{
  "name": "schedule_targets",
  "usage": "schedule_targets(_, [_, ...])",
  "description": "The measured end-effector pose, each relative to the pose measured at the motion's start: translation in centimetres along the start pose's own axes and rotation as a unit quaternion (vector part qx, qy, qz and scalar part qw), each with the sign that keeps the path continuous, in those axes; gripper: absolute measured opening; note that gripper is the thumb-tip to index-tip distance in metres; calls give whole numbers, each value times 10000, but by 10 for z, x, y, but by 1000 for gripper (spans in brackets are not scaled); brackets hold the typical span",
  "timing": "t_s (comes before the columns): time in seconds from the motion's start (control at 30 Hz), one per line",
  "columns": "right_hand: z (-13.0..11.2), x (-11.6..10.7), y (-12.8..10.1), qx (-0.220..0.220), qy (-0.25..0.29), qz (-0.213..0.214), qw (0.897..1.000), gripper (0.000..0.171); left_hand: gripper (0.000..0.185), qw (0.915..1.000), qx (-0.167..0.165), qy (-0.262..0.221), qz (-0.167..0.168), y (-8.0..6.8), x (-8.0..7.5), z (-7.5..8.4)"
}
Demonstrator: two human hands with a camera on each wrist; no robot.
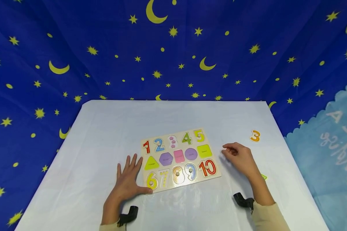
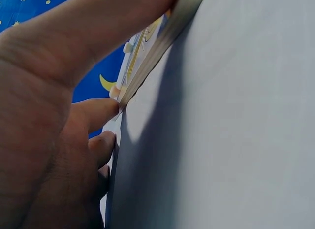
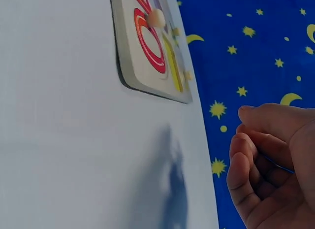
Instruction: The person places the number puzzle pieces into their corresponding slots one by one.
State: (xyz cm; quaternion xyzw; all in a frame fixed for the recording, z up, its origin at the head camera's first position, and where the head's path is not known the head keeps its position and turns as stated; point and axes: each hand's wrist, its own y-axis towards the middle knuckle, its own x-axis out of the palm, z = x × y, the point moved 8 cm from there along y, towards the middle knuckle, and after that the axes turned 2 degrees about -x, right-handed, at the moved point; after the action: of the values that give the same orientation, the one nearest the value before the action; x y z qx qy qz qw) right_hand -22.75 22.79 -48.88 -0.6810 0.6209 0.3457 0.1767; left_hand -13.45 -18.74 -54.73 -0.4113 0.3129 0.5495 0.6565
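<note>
A wooden number-and-shape puzzle board (image 1: 180, 160) lies on the white table (image 1: 104, 128). Its 3 slot (image 1: 172, 141) is empty, and the 7 slot (image 1: 164, 178) looks pale and empty. My left hand (image 1: 130, 176) lies flat on the table at the board's left, fingers spread, and its thumb (image 2: 98, 22) presses against the board's front-left edge (image 2: 162, 37). To the right of the board is my right hand (image 1: 237, 158), with its fingers (image 3: 256, 165) loosely curled and holding nothing. The board's 10 corner (image 3: 147, 47) is just ahead of it.
An orange 3 piece (image 1: 254, 136) lies loose on the table, right of the board. A small green piece (image 1: 264, 176) peeks out beside my right wrist. A blue cloth with stars and moons (image 1: 173, 48) hangs behind and around the table.
</note>
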Motion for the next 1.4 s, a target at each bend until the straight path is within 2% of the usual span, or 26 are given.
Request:
schedule_targets(0.17, [14, -7, -1, 97, -47, 78, 9999, 24, 137, 10000, -1, 6, -9, 0, 0, 1])
schedule_targets(0.33, [29, -17, 1, 273, 18, 271, 9993, 24, 137, 10000, -48, 60, -63, 0, 1, 2])
schedule_targets(0.67, [56, -32, 12, 529, -292, 721, 9956, 23, 137, 10000, -41, 31, -37, 0, 0, 1])
schedule_targets(0.8, [65, -38, 15, 717, -250, 835, 9936, 25, 136, 10000, -52, 29, -56, -1, 1, 0])
schedule_targets(1.13, [83, -57, 18, 1138, -110, 833, 9900, 34, 135, 10000, -8, 46, -16, -1, -2, 2])
schedule_targets(1.4, [100, -69, 21, 1409, -284, 966, 9849, 36, 135, 10000, 32, 47, 39, -1, -1, 3])
